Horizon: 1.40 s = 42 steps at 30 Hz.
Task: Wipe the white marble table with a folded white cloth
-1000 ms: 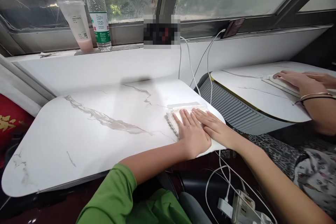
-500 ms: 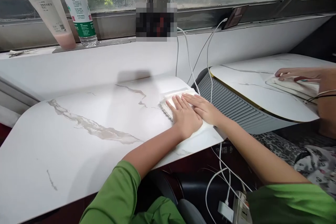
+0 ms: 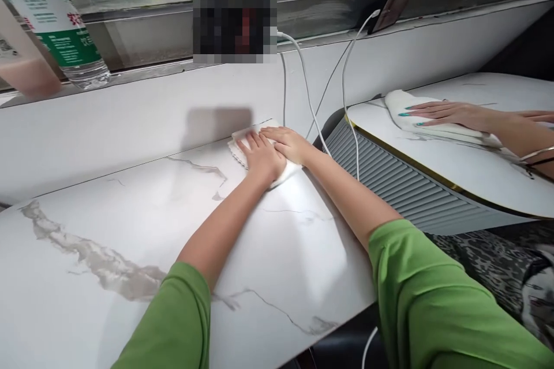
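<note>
A folded white cloth [image 3: 239,146] lies at the far right corner of the white marble table [image 3: 130,230], close to the wall. My left hand [image 3: 259,158] presses flat on the cloth with fingers stretched out. Beside it, my right hand [image 3: 289,143] also lies flat on the cloth, partly overlapping the left. Both arms wear green sleeves.
On a second marble table [image 3: 476,167] to the right, another person's hand [image 3: 445,112] rests flat on a white cloth [image 3: 400,104]. White charging cables [image 3: 303,81] hang from the sill between the tables. A water bottle [image 3: 56,29] and a pink drink cup [image 3: 21,66] stand on the window sill.
Both my hands have slid the cloth away from the near right edge to the far corner by the wall. The other person's hand and cloth have moved left across their table.
</note>
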Each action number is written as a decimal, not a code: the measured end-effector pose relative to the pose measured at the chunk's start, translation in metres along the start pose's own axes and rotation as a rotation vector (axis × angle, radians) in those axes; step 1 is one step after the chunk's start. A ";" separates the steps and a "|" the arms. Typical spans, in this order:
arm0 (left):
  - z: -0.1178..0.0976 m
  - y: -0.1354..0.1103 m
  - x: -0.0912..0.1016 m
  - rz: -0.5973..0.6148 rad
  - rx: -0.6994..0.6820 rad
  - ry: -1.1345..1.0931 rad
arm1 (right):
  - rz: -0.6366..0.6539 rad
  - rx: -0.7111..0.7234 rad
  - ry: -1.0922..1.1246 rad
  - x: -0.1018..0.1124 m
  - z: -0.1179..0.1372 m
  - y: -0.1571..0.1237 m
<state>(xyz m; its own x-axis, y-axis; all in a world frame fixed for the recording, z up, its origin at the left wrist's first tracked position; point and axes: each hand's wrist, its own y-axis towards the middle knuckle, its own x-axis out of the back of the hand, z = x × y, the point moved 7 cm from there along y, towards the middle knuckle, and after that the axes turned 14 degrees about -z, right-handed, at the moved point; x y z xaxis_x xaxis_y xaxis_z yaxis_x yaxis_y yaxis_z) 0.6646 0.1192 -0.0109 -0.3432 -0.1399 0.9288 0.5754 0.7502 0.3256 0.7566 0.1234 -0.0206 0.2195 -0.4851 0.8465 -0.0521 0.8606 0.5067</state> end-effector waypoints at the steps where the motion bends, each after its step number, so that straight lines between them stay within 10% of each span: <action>1: 0.002 0.006 -0.001 -0.009 0.002 0.003 | -0.014 0.015 0.013 -0.002 -0.003 0.006; 19: 0.007 0.003 0.001 -0.129 -0.120 -0.028 | -0.141 -0.127 -0.053 0.010 0.009 -0.003; 27: 0.001 -0.076 0.030 -0.070 -0.247 -0.017 | -0.184 -0.188 -0.081 0.041 0.078 -0.069; 34: -0.048 -0.170 0.059 -0.139 -0.226 -0.016 | -0.159 -0.089 0.028 0.086 0.117 -0.155; 42: -0.072 -0.192 0.065 -0.165 -0.280 -0.069 | -0.203 -0.154 0.019 0.107 0.122 -0.182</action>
<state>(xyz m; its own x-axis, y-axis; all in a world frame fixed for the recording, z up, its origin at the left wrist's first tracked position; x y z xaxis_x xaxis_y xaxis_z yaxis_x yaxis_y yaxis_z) 0.5855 -0.0804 -0.0004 -0.4925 -0.1937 0.8485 0.6864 0.5130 0.5155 0.6711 -0.1039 -0.0021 0.2289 -0.6486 0.7259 0.1432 0.7600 0.6339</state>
